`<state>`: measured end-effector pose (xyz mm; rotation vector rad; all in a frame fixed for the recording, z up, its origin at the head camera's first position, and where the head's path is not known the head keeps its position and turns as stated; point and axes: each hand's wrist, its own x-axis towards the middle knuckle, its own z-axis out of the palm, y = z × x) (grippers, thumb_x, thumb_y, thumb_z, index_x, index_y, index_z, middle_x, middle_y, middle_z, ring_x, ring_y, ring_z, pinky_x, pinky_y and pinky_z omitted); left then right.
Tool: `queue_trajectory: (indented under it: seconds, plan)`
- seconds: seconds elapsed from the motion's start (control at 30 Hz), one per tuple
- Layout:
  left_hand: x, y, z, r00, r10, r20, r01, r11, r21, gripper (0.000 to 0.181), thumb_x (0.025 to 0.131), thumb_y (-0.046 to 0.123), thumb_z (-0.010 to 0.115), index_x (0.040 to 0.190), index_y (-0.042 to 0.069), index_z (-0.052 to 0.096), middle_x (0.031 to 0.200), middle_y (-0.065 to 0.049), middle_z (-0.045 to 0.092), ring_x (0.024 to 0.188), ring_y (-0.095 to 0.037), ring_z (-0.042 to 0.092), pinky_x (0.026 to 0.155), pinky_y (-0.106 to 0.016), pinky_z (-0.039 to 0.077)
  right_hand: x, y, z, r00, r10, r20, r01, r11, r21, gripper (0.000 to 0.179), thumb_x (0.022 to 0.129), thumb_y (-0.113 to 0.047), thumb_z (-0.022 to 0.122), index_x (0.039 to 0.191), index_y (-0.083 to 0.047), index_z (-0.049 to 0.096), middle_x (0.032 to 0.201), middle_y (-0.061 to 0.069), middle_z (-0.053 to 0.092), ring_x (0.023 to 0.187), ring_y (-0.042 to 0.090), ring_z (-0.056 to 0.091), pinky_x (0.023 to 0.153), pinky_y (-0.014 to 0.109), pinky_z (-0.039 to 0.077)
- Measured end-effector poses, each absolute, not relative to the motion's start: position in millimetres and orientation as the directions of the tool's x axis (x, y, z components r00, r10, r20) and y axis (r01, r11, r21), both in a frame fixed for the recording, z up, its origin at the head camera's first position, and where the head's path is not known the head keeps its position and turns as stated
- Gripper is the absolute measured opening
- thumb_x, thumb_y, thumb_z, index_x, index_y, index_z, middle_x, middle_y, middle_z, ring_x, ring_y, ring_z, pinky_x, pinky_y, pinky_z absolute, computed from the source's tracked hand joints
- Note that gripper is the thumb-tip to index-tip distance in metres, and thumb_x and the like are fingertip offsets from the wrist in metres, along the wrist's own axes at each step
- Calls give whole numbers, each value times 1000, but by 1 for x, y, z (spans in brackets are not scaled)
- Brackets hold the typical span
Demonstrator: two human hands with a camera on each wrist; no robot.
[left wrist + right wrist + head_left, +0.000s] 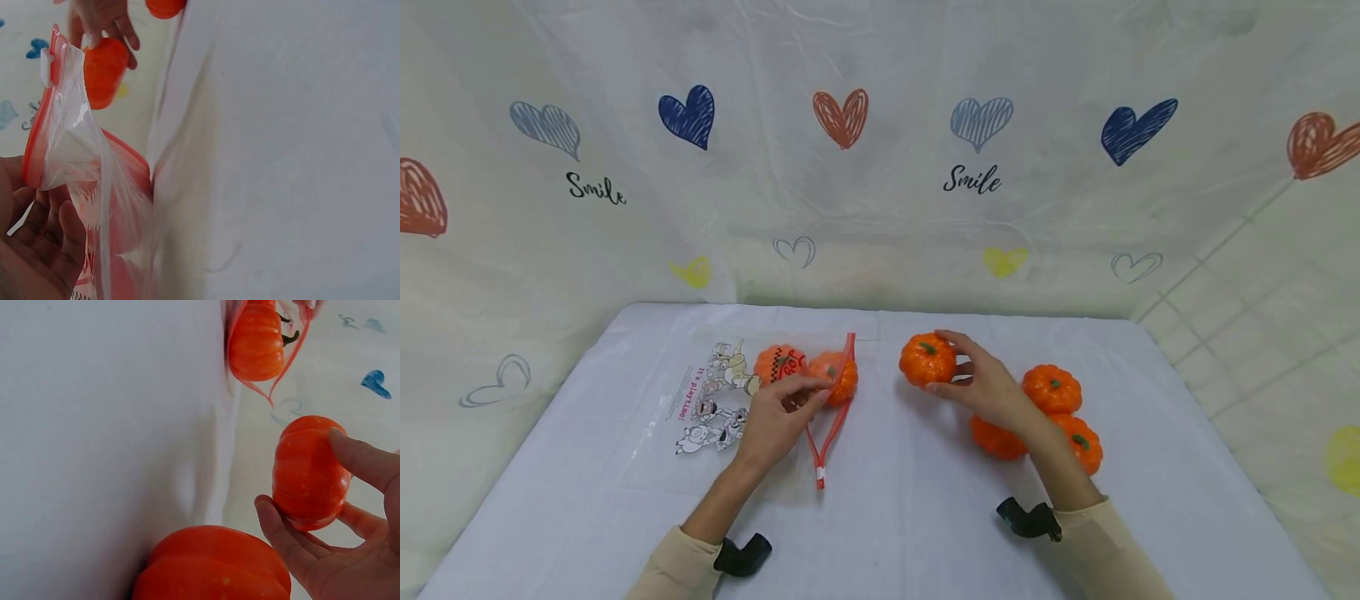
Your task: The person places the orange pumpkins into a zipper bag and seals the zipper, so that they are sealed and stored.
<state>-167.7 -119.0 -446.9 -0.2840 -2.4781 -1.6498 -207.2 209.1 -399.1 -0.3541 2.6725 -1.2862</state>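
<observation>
My right hand (988,383) holds a small orange pumpkin (927,360) above the table, thumb on one side and fingers on the other in the right wrist view. To its left lies a clear zip bag (658,442) with a red zip edge and printed cartoon figures. Two pumpkins (781,364) are inside the bag near its mouth. With its fingertips, my left hand (781,417) pinches the upper rim of the bag's mouth, which gapes open in the left wrist view. A white slider (47,67) sits on the red zip (39,140).
Three more pumpkins (1051,389) cluster beneath and beside my right forearm, one partly hidden by it. A white cloth (895,517) covers the table. Behind it hangs a pale sheet (895,275) printed with hearts. A black device (1030,521) is strapped at each wrist.
</observation>
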Motion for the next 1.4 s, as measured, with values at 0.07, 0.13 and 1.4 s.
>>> queue_trajectory:
  seconds: [0.07,0.13,1.4]
  plan:
    - [-168,-119,-447,-970,74,230,240,377,895,17,97,21,74,114,21,80,95,-2,72,88,-17,59,74,-18,51,-207,207,-401,-960,-278,-40,-143,607,-781,85,88,-34,85,159,-31,37,155,9,49,120,30,68,97,45,60]
    - [-168,-119,-447,-970,74,231,242,376,894,18,98,21,74,114,21,80,95,-2,72,88,-16,59,74,-18,51,-207,206,-402,-959,-282,-33,-151,605,-782,85,88,-33,85,158,-30,38,156,9,49,119,30,69,97,45,61]
    - [-168,-119,-447,-969,75,234,245,389,888,17,97,22,75,114,22,81,91,-1,69,86,-17,58,72,-18,50,-198,180,-421,-936,-335,-103,-127,599,-791,83,88,-29,85,157,-27,40,152,13,53,116,28,69,97,42,60]
